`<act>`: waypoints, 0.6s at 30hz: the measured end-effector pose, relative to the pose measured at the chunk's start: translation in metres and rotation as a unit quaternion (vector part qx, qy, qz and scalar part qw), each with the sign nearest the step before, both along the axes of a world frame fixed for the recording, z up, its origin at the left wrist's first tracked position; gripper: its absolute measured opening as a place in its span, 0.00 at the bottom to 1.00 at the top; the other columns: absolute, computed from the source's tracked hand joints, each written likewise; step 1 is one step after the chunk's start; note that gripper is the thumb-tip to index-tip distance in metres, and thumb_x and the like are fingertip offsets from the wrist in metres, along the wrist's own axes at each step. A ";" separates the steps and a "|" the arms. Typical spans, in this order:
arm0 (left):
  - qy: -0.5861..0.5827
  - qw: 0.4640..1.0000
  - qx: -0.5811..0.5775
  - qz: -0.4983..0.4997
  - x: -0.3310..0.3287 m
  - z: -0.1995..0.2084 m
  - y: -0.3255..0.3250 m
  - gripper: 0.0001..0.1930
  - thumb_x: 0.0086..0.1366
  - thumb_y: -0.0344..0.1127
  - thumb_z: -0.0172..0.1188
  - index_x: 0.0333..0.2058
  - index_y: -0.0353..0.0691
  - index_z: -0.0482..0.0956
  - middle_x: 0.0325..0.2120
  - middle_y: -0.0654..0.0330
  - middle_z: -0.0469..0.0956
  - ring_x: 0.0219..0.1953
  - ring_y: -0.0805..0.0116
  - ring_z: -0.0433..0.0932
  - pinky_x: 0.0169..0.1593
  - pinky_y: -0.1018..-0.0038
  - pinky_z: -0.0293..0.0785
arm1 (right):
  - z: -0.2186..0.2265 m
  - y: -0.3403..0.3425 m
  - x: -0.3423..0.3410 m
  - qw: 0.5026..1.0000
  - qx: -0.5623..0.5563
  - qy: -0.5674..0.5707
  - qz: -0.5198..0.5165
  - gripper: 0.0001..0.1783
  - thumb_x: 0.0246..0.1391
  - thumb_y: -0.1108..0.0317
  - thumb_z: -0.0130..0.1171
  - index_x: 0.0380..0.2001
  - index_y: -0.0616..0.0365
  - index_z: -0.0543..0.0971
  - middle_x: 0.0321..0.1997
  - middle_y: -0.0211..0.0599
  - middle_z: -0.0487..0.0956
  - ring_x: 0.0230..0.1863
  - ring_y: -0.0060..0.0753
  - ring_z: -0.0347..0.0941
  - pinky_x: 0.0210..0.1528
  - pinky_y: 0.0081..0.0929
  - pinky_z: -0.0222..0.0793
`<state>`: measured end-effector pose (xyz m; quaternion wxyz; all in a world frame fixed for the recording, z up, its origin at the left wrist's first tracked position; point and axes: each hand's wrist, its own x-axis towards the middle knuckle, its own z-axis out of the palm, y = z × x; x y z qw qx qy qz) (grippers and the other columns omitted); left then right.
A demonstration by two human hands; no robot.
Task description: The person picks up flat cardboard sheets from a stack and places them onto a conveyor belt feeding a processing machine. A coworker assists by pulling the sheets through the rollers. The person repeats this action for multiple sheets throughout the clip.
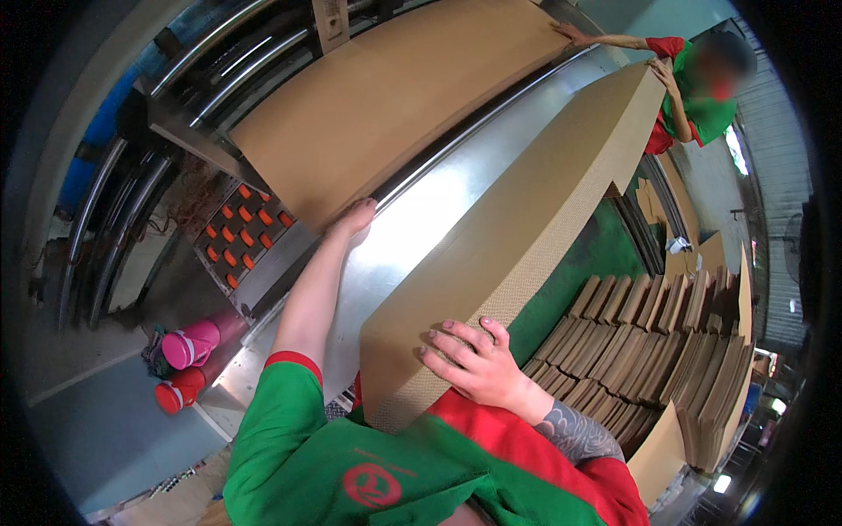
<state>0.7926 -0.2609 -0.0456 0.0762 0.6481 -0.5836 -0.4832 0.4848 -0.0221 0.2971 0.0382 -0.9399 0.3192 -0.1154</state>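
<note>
A large brown cardboard sheet [395, 105] lies across the machine. At its near corner is my left hand [353, 221], fingers closed at the sheet's edge and partly hidden. A thick stack of corrugated cardboard sheets [517, 210] stands on its long side, its near end against my body. My right hand [474, 361] rests on this stack with fingers spread, the fluted edges under the palm. At the far end, a co-worker in green and red [710, 101] has one hand on the flat sheet and the other on the stack's top corner.
A shiny metal table [430, 206] runs between sheet and stack. Metal rollers [232, 96] and a panel of orange wheels [246, 230] are at left. Many bundled cardboard pieces [649, 351] fill the right side beside a green surface [583, 272]. Pink [191, 344] and red jugs [178, 391] stand lower left.
</note>
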 end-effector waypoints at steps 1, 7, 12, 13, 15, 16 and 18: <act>-0.012 1.000 0.014 -0.020 -0.001 -0.008 -0.005 0.29 0.80 0.47 0.35 0.61 0.33 0.78 0.66 0.43 0.77 0.69 0.46 0.74 0.71 0.51 0.65 | 0.000 0.000 0.000 1.000 0.002 0.006 0.000 0.28 0.58 0.65 0.59 0.63 0.33 0.79 0.68 0.20 0.78 0.73 0.29 0.70 0.77 0.50 0.48; -0.101 0.966 -0.008 0.236 -0.036 -0.041 -0.020 0.31 0.80 0.50 0.36 0.66 0.33 0.74 0.72 0.42 0.69 0.75 0.48 0.67 0.76 0.53 0.61 | 0.002 -0.001 0.003 1.000 0.018 0.011 -0.007 0.25 0.61 0.63 0.58 0.62 0.31 0.79 0.70 0.18 0.77 0.73 0.27 0.69 0.77 0.48 0.50; -0.090 0.957 0.000 0.274 -0.037 -0.046 -0.029 0.30 0.79 0.49 0.40 0.69 0.34 0.72 0.73 0.44 0.68 0.76 0.48 0.66 0.78 0.53 0.59 | 0.003 -0.004 0.000 1.000 0.010 -0.006 -0.005 0.24 0.62 0.62 0.59 0.61 0.31 0.79 0.70 0.18 0.77 0.74 0.26 0.69 0.75 0.47 0.52; -0.085 0.962 0.002 0.261 -0.033 -0.045 -0.028 0.30 0.79 0.49 0.41 0.69 0.35 0.71 0.74 0.44 0.67 0.76 0.47 0.66 0.78 0.53 0.58 | 0.003 -0.004 -0.001 1.000 0.021 -0.004 0.001 0.24 0.62 0.62 0.59 0.61 0.31 0.79 0.69 0.19 0.77 0.74 0.26 0.69 0.75 0.47 0.52; -0.081 0.967 0.003 0.243 -0.030 -0.042 -0.026 0.30 0.79 0.49 0.42 0.70 0.35 0.70 0.74 0.44 0.67 0.76 0.47 0.65 0.78 0.53 0.57 | 0.003 -0.005 -0.002 1.000 0.022 0.000 0.010 0.24 0.62 0.61 0.60 0.61 0.31 0.79 0.69 0.19 0.77 0.73 0.27 0.69 0.74 0.46 0.53; -0.079 0.969 0.003 0.235 -0.029 -0.039 -0.025 0.30 0.79 0.48 0.43 0.71 0.36 0.70 0.74 0.44 0.66 0.76 0.47 0.65 0.79 0.53 0.57 | 0.003 -0.006 -0.002 1.000 0.018 -0.006 0.006 0.24 0.61 0.61 0.60 0.61 0.31 0.78 0.69 0.20 0.77 0.73 0.27 0.69 0.74 0.46 0.53; -0.077 0.972 0.008 0.221 -0.026 -0.032 -0.023 0.30 0.79 0.48 0.45 0.72 0.36 0.69 0.75 0.45 0.66 0.76 0.47 0.65 0.79 0.53 0.56 | 0.002 -0.006 -0.003 1.000 0.004 -0.004 0.013 0.25 0.61 0.60 0.60 0.62 0.31 0.78 0.69 0.20 0.77 0.73 0.27 0.69 0.74 0.46 0.54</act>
